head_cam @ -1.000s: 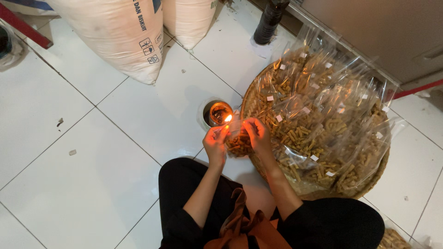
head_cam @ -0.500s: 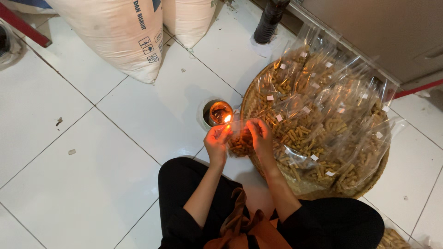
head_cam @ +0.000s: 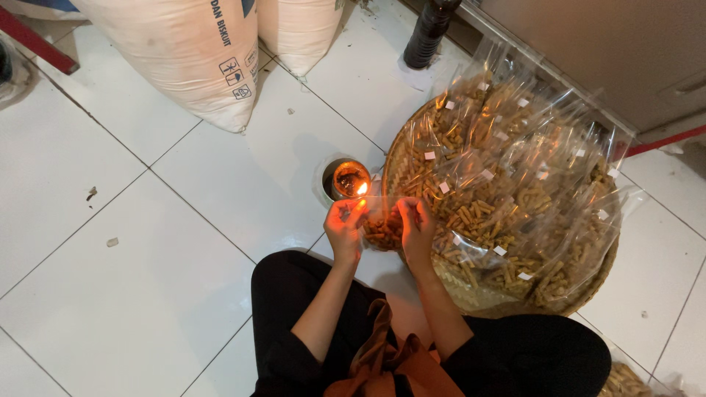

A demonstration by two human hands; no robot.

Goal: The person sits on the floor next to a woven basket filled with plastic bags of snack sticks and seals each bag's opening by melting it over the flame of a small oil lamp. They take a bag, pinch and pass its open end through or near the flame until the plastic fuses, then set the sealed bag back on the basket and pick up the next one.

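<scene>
White tiles; both hands, left hand (head_cam: 344,223) and right hand (head_cam: 416,224), pinching clear snack bag (head_cam: 384,229) beside flame (head_cam: 362,188).

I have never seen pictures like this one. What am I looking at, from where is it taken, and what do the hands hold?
There is no machine here. A person sits on a white tiled floor, and a camera worn on the head looks down at the two bare hands.

The left hand and the right hand together hold a small clear bag of brown stick snacks, its edge close to a flame. The flame burns at a small round lamp on the floor.

To the right lies a wide woven tray heaped with many such filled bags. At the top stand two big pale sacks and a dark bottle. The dark shape below is the person's lap.
</scene>
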